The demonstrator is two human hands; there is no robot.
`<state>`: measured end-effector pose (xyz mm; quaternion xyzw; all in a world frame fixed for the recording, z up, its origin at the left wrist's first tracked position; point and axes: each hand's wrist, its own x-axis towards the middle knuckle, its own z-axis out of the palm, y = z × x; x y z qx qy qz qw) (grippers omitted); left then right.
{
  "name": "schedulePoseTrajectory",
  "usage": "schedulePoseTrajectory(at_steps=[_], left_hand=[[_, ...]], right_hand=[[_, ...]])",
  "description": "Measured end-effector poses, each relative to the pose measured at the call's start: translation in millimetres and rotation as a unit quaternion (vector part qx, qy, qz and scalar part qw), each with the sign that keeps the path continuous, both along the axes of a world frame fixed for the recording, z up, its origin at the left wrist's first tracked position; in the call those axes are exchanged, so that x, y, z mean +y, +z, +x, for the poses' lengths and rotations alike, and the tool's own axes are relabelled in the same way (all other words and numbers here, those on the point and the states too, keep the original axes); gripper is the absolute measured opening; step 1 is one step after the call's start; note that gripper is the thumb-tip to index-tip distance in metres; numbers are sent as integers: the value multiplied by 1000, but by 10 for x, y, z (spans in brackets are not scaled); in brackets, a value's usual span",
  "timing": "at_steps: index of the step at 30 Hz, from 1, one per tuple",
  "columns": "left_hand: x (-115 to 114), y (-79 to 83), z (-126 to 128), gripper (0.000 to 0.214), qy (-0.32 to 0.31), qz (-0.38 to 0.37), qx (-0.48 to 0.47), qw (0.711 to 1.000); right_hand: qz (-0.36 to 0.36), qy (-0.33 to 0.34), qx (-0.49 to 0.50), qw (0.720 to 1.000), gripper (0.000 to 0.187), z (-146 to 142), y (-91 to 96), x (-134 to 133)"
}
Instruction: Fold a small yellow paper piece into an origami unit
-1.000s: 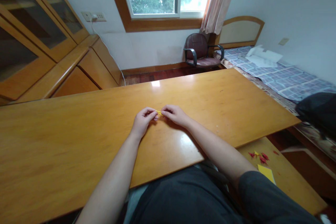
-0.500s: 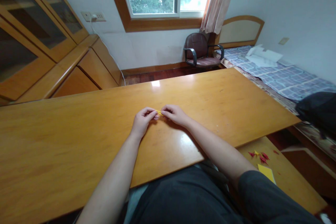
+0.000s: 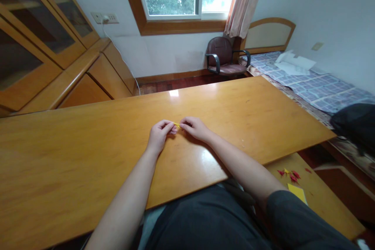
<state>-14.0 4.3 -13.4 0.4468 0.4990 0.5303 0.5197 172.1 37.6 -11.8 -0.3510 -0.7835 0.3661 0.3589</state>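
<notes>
A small piece of folded yellow paper point(image 3: 177, 124) spans the short gap between my two hands, over the middle of the wooden table point(image 3: 96, 148). My left hand point(image 3: 160, 134) pinches its left end between thumb and fingers. On its right end, my right hand point(image 3: 193, 127) is closed in a similar pinch. The fingers cover most of the paper, so its folded shape cannot be made out.
On a lower wooden surface point(image 3: 328, 207) at the right lie several small red and yellow folded paper pieces point(image 3: 293, 175) and a yellow paper stack point(image 3: 297, 193). Beyond the table stand a brown armchair point(image 3: 221, 56) and a bed point(image 3: 316, 86) with a black bag point(image 3: 356, 125).
Both hands stay in the same place, still pinching the yellow paper. Slightly less of the paper shows between the fingertips, and its visible part looks slightly different.
</notes>
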Motion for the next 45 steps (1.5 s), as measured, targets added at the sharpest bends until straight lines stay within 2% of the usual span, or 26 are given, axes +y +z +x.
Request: schedulePoseTrajectory(at_steps=[9,18,23,34,40,45], left_hand=[[31,-25,9,32,11,-7,-3,1000],[20,40,-4,31,8,-12,-41,999],[-6,5,-11,31,-26,6,-8,1000],[0,-36,-7,31,-32,26,70,997],[-6,-34,-30,26,-28,28,76,996],[0,-35,-32,25,-26,14,59,998]], right_hand=[[-25,3,5,1000,16,2,2,-10],[-50,9,13,999,18,9,31,-26],[-52,8,14,999,18,14,27,-18],[-36,22,5,999,17,-1,14,-11],[-20,21,-10,1000,18,1,9,-10],[-45,21,3,999,18,6,32,-28]])
